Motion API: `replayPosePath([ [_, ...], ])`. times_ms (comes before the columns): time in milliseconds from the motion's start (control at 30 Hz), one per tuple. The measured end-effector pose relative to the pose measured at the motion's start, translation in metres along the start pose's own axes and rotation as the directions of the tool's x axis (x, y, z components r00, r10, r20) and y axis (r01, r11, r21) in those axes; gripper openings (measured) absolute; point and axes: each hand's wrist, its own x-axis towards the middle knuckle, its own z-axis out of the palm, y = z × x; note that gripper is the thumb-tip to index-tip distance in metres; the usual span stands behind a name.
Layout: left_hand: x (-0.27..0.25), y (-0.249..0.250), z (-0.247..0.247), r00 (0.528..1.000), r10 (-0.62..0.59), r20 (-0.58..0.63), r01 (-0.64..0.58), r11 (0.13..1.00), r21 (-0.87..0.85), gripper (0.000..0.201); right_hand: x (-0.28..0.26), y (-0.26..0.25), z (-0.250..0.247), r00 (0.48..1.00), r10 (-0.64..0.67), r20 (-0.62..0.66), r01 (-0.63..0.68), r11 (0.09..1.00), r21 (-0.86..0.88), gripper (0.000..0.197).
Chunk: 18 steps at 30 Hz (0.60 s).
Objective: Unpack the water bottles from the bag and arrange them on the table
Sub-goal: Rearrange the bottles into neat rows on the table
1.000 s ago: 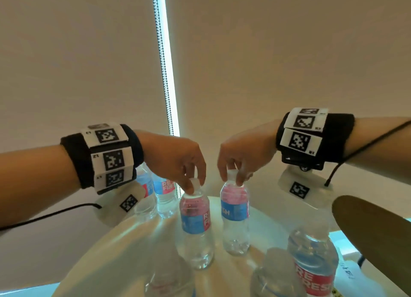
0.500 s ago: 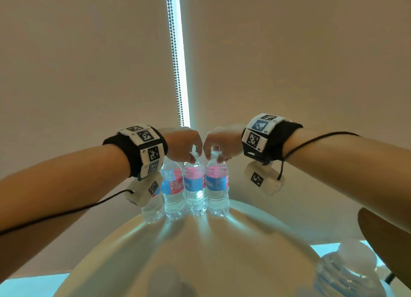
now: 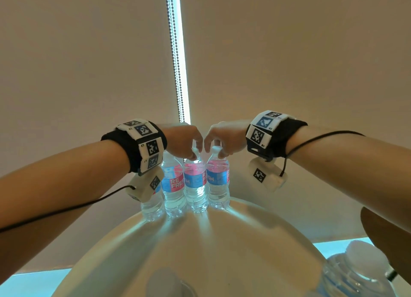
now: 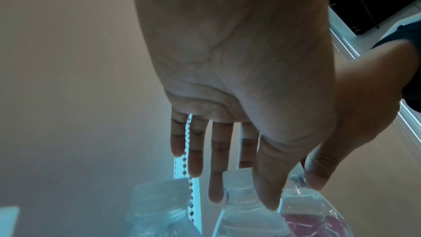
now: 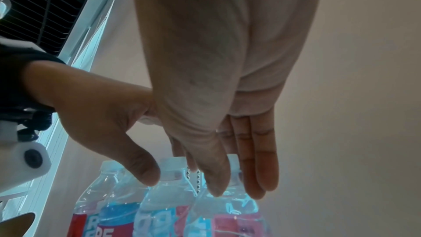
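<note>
Several clear water bottles with pink-and-blue labels stand in a row at the far edge of the round white table. My left hand pinches the white cap of the third bottle between thumb and fingers. Right beside it, my right hand pinches the cap of the fourth, rightmost bottle. Both held bottles stand upright on the table, touching their neighbours. The second bottle and the first bottle stand to the left, partly behind my left wrist camera.
Another bottle looms at the near right, and a blurred cap at the bottom edge. A brown curved object sits at the right. Beige roller blinds with a beaded chain hang just behind the row.
Over the last second both hands carried their bottles from the table's middle to the far edge and set them beside the other two. In the last half second, hardly anything moved.
</note>
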Motion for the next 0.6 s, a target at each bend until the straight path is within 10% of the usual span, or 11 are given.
replayPosePath([
  [300, -0.018, -0.007, -0.004, 1.0, -0.009, -0.029, 0.009, 1.0, -0.01, 0.064, -0.012, 0.004, -0.006, 0.997, 0.038, -0.068, -0.032, 0.996, 0.088, 0.06],
  [600, -0.103, 0.011, -0.037, 0.984, 0.153, -0.092, -0.167, 0.972, -0.165, 0.045, -0.097, -0.028, -0.059, 0.987, -0.029, -0.157, 0.048, 0.992, 0.119, 0.041],
])
